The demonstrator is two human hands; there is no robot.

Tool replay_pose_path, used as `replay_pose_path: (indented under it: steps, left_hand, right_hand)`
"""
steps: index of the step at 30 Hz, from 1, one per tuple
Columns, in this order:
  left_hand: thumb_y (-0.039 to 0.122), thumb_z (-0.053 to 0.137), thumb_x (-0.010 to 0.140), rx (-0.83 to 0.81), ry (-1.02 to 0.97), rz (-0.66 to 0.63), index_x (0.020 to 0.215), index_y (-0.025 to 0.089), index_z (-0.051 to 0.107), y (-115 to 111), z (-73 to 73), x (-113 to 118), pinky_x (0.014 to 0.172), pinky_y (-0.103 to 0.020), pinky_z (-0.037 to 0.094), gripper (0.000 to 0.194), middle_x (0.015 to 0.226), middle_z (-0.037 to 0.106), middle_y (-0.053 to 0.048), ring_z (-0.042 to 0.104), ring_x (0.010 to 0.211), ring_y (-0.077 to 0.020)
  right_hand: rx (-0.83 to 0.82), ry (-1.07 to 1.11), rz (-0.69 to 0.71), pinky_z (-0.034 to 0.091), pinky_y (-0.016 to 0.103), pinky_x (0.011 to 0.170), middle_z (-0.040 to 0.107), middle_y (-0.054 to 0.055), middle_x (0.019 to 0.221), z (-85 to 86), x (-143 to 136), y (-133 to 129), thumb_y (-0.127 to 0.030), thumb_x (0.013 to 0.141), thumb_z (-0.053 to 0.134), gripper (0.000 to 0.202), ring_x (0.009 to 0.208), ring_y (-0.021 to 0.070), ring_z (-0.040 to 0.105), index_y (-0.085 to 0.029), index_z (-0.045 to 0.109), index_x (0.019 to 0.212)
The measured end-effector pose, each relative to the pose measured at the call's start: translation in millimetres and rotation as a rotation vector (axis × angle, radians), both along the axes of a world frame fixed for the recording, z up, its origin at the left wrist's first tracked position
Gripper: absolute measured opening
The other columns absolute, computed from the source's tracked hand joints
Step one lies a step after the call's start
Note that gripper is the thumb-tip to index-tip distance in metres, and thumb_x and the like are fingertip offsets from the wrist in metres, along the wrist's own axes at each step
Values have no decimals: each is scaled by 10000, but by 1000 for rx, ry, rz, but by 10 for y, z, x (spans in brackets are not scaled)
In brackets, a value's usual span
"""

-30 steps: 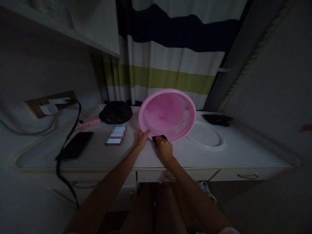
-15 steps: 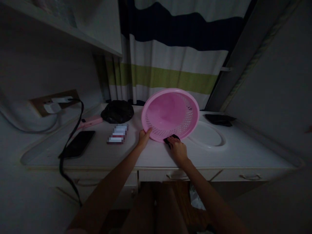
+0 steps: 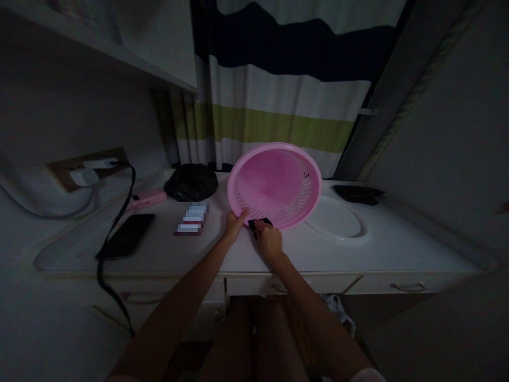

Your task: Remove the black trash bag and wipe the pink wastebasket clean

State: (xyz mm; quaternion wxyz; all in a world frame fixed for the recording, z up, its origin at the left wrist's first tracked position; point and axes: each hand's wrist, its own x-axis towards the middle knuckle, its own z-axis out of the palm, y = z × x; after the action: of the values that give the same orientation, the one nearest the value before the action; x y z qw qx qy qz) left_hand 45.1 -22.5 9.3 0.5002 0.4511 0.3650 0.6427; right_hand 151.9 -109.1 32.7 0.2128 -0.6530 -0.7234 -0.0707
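A pink plastic basket (image 3: 274,178) with rows of holes is tilted on the white desk, its open mouth facing me. My left hand (image 3: 234,225) grips the lower left of its rim, thumb on the inside. In my right hand (image 3: 269,241) is a black cloth (image 3: 260,223), pressed against the rim at the bottom, close to my left hand. A white ring (image 3: 345,237) lies flat on the desk, just right of the basket.
Left on the desk (image 3: 159,260) are a black phone (image 3: 129,236), a blurred-out rectangular item (image 3: 192,219), a pink object (image 3: 148,198) and a black bag (image 3: 191,182). A black cable (image 3: 99,265) hangs over the front edge. Dark flat item (image 3: 358,194) at back right.
My right hand has slid left along the basket's rim with the black cloth, nearer my left hand. The basket has shifted slightly left. My left hand keeps its hold.
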Motion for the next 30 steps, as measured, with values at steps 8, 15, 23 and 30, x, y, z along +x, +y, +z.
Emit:
replay_pose_path:
  steps: [8,15,23,30]
  left_hand:
    - [213,721,537,-6,-3,-3,838,93,664,12,-15,-17,702,-308,491,329,796,671,-81,612,784,-214]
    - [304,599,675,206,258,141,894,87,635,36,-15,-15,780,-325,455,310,871,662,-100,599,845,-212]
    - [465,477,768,212,457,472,684,105,596,-59,74,-46,547,-252,414,388,558,557,-32,531,553,-150]
    - [437,607,677,123,194,172,983,119,571,14,-3,-23,686,-298,477,443,905,638,-92,596,776,-183]
  right_hand:
    - [-12,-37,-14,453,252,750,598,36,1130,-31,64,-31,-176,868,357,319,956,154,574,-237,550,1115]
    - [-26,-93,-94,454,267,765,577,25,1166,-2,367,-116,-198,868,372,314,985,164,556,-260,560,1112]
    - [4,-55,-59,449,269,794,578,38,1169,-68,307,-115,-189,851,410,304,1023,161,539,-244,573,1101]
    - [16,94,9,430,252,836,605,10,1131,-75,55,29,-183,839,426,298,1022,145,547,-244,580,1087]
